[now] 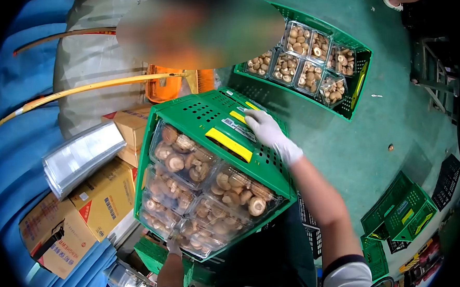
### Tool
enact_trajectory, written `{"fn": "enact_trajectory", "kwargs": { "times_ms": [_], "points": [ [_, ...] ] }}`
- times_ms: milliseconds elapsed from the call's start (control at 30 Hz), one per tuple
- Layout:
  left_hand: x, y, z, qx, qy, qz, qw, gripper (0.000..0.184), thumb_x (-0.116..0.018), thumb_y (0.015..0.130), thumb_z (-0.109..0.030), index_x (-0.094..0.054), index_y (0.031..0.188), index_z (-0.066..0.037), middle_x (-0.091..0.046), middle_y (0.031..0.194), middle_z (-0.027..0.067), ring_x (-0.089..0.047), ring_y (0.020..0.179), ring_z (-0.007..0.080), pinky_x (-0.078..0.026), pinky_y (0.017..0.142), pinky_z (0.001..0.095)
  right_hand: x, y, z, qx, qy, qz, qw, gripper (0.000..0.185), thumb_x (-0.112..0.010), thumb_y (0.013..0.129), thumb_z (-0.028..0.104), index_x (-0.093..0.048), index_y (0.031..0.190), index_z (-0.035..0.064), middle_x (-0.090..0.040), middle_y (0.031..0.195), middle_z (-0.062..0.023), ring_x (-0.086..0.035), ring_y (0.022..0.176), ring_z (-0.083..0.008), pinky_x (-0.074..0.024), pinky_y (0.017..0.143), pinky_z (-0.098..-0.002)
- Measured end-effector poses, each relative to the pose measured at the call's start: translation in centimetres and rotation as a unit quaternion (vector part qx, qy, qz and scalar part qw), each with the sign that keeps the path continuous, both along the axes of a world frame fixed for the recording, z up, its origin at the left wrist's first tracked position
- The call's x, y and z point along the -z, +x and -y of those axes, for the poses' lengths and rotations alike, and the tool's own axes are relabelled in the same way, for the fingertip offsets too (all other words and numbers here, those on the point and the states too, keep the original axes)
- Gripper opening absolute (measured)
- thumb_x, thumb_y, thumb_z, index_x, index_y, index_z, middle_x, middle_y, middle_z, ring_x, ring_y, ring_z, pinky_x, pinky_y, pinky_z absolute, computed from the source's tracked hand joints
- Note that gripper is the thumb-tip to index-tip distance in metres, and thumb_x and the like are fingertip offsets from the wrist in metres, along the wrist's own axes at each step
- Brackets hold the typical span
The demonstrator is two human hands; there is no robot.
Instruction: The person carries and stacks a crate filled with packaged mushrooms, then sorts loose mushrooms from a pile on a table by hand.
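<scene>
A large green crate (181, 112) with yellow handle grips is tilted close in front of me, its open side facing me. It is filled with clear plastic boxes of brown mushrooms (256, 205). My right hand (271, 133), in a white glove, rests on the crate's upward-facing perforated wall by a label, fingers stretched out. My left hand (174, 247), also gloved, is at the crate's lower rim. Its fingers are closed there and partly hidden.
Another green crate (362, 77) of boxed mushrooms stands on the green floor ahead. Cardboard boxes (106, 204), a silvery package (85, 156) and a yellow-handled tool (81, 90) are on the left. Green crates (408, 212) stand at the lower right. A blurred patch covers the top middle.
</scene>
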State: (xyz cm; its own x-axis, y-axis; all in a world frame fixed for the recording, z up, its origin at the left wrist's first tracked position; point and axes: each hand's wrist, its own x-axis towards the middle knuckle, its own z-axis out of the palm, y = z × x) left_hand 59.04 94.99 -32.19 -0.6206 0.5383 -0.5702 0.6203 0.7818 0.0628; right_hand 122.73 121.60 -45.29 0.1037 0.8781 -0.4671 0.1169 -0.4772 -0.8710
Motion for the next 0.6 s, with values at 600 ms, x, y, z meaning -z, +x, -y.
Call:
{"fn": "enact_trajectory", "kwargs": {
  "times_ms": [600],
  "points": [
    [1.4, 2.7, -1.4, -0.298, 0.187, 0.072, 0.933, 0.054, -0.042, 0.1, -0.049, -0.048, 0.131, -0.005, -0.06, 0.115, 0.0138, -0.06, 0.1, 0.0287, -0.052, 0.085, 0.0407, 5.3, -0.9, -1.3, -0.104, -0.211, -0.064, 0.97, 0.064, -0.04, 0.098, 0.053, -0.058, 0.128, -0.0003, -0.055, 0.133, -0.0243, -0.05, 0.127, -0.0361, -0.0364, 0.108, -0.0375]
  ]
}}
